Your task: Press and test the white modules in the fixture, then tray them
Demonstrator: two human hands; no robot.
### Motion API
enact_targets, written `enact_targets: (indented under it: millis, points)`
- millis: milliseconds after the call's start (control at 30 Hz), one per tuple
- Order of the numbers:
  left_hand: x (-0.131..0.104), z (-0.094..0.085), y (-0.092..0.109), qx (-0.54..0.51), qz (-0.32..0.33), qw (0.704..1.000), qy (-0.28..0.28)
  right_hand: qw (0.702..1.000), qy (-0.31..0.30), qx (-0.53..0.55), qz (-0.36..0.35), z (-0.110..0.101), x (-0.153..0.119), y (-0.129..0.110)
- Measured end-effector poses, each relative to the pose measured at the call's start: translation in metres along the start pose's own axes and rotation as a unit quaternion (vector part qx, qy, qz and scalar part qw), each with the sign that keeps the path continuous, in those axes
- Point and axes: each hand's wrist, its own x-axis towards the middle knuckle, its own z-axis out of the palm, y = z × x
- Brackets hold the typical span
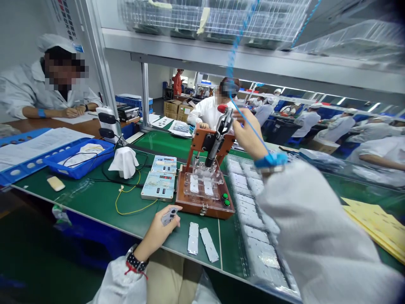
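My left hand [159, 228] is closed around a small grey plate with dark openings [170, 216], just in front of the test fixture's brown base [202, 207]. My right hand [249, 134] is raised at the top of the fixture, its fingers curled at the lever of a metal toggle clamp [218, 137] with a red tip [222, 108]; the clamp partly hides the fingertips. Under the clamp, clear plastic plates [202, 185] cover two white pieces. Two pale flat plates [193, 238] lie on the green bench near its front edge, right of my left hand.
Two small display boxes [158, 185] with wires stand left of the fixture. A clear tray [249, 211] with rows of pale plates lies on the right, yellow sheets [376, 223] beyond it. A blue tray [79, 162] sits at left. A shelf [221, 50] hangs overhead; co-workers sit around.
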Motion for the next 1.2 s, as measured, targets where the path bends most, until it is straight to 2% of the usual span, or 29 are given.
enact_targets:
  millis: [100,133,167,233,300,367,467,700,867,1000,1133,1200]
  points:
    - [0.000,-0.004,-0.001,-0.031,0.006,0.999,0.003,0.998,0.056,-0.004,0.013,-0.010,-0.089,0.029]
    - [0.001,-0.005,-0.001,-0.038,0.010,0.999,0.001,0.999,0.020,0.006,0.034,-0.012,-0.117,0.035]
    - [0.002,-0.005,-0.003,-0.042,0.012,0.999,-0.002,0.998,-0.054,0.018,0.042,-0.013,-0.142,0.039]
    - [0.003,-0.006,-0.006,-0.044,0.014,0.999,-0.007,0.978,-0.208,0.000,0.009,-0.011,-0.177,0.041]
    - [0.004,-0.006,-0.010,-0.043,0.015,0.999,-0.007,0.938,-0.339,-0.054,-0.037,-0.007,-0.190,0.038]
    - [0.004,-0.007,-0.013,-0.042,0.018,0.999,-0.002,0.903,-0.414,-0.094,-0.061,-0.005,-0.189,0.034]
    - [0.003,-0.008,-0.015,-0.040,0.023,0.999,0.002,0.884,-0.452,-0.095,-0.072,-0.005,-0.176,0.033]
    - [0.005,-0.009,-0.020,-0.043,0.021,0.999,-0.005,0.884,-0.447,-0.107,-0.088,0.007,-0.164,0.033]
    - [0.007,-0.009,-0.021,-0.036,0.020,0.999,0.006,0.855,-0.511,-0.046,-0.077,0.020,-0.153,0.015]
    - [0.007,-0.011,-0.022,-0.014,0.017,1.000,0.010,0.853,-0.516,-0.059,-0.060,0.023,-0.147,0.008]
    - [0.008,-0.014,-0.025,0.018,0.013,1.000,0.020,0.851,-0.510,-0.090,-0.094,0.026,-0.144,0.007]
    - [0.010,-0.016,-0.027,0.023,0.005,0.999,0.035,0.856,-0.488,-0.113,-0.130,0.029,-0.144,0.009]
